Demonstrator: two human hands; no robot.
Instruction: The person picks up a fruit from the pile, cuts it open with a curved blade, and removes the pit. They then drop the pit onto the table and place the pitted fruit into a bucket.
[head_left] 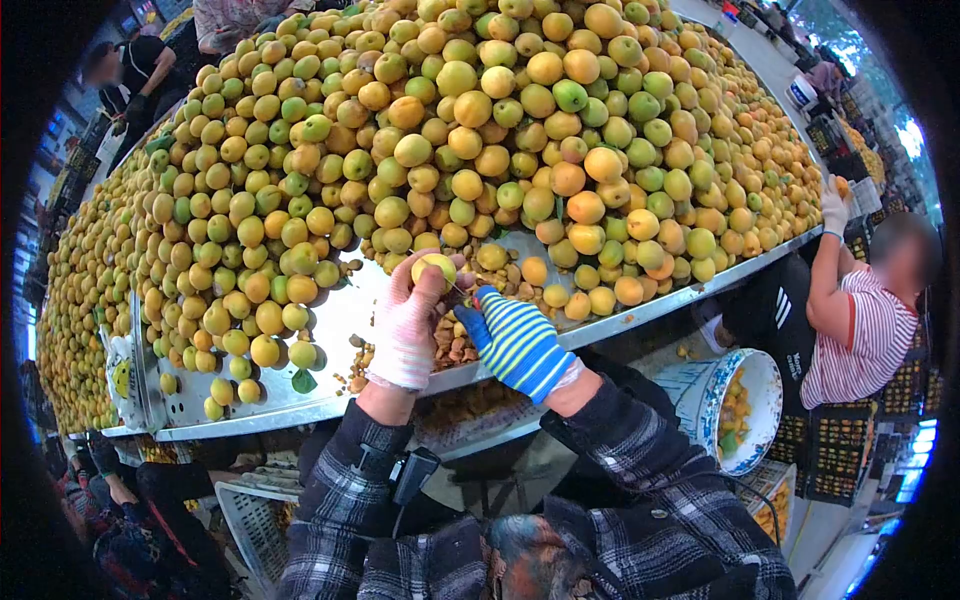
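Note:
My left hand [402, 325], in a pink-and-white striped glove with bare fingertips, is closed around a yellow-green apricot [432, 266] above the table's edge. Close beside it is my right hand [518, 338], in a blue-and-yellow striped glove. Its fingers are pinched around a small thin tool [457, 289] that meets the apricot; its exact kind is mostly hidden. Just below my hands, brown apricot pits [455, 347] lie on the metal table [340, 300]. A huge heap of yellow, green and orange apricots [470, 110] rises behind them.
A white-and-blue bucket [748, 400] with cut fruit stands at the right. A plastic crate [255, 520] is at the lower left. A person in a striped shirt [868, 340] works at the right; another person [145, 70] stands at the far left. Stacked crates [840, 455] hold fruit.

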